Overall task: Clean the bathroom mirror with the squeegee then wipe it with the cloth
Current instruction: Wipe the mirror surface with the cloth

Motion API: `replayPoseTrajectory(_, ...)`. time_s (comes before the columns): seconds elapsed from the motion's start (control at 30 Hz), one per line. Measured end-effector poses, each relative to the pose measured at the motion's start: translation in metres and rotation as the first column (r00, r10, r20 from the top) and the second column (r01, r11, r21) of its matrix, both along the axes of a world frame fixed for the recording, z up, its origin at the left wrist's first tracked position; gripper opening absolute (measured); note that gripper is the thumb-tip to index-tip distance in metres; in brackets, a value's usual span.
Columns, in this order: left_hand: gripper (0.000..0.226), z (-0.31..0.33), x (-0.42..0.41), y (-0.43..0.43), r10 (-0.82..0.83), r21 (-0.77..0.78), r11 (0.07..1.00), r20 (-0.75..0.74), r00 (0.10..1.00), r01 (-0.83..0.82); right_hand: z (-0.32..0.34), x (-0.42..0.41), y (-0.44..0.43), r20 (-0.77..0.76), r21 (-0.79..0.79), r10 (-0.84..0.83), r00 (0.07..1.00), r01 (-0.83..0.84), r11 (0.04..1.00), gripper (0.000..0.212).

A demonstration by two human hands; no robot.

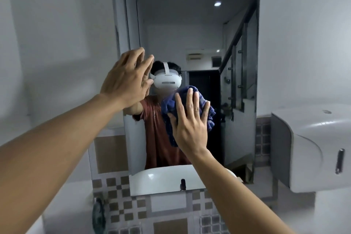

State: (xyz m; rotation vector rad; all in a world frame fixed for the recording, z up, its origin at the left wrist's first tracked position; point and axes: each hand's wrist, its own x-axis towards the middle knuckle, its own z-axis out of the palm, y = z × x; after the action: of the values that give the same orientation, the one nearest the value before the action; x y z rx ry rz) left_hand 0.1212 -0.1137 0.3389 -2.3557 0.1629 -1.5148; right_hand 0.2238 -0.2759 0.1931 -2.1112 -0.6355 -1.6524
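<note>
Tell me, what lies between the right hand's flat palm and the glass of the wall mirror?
In the head view, a crumpled dark blue cloth lies there, pressed by the right hand against the rectangular wall mirror.

A single head-worn, wide-angle camera faces straight ahead at a wall mirror (190, 24) from close range, at about arm's reach. Both forearms stretch from the lower corners toward the glass. The mirror fills the centre of the frame, and tiled wall (121, 205) shows below it. Straight edges bow near the frame's borders.
</note>
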Motion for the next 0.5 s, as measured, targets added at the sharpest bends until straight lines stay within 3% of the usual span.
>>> replayPoseTrajectory(0.13, 0.063, 0.003, -0.003, 0.001, -0.003, 0.009, 1.0, -0.015, 1.0, 0.003, -0.009, -0.011, 0.043, 0.122, -0.187, 0.07, 0.99, -0.046, 0.981, 0.05)
replayPoseTrajectory(0.33, 0.063, 0.002, -0.002, -0.002, 0.002, 0.009, 1.0, -0.012, 1.0, -0.001, -0.046, -0.021, 0.066, 0.145, -0.408, 0.144, 0.979, -0.073, 0.91, 0.048)
replayPoseTrajectory(0.5, 0.064, -0.016, -0.004, -0.004, 0.003, -0.007, 1.0, -0.01, 1.0, -0.003, -0.07, -0.016, 0.035, 0.106, -0.457, 0.106, 0.989, -0.046, 0.888, 0.05)
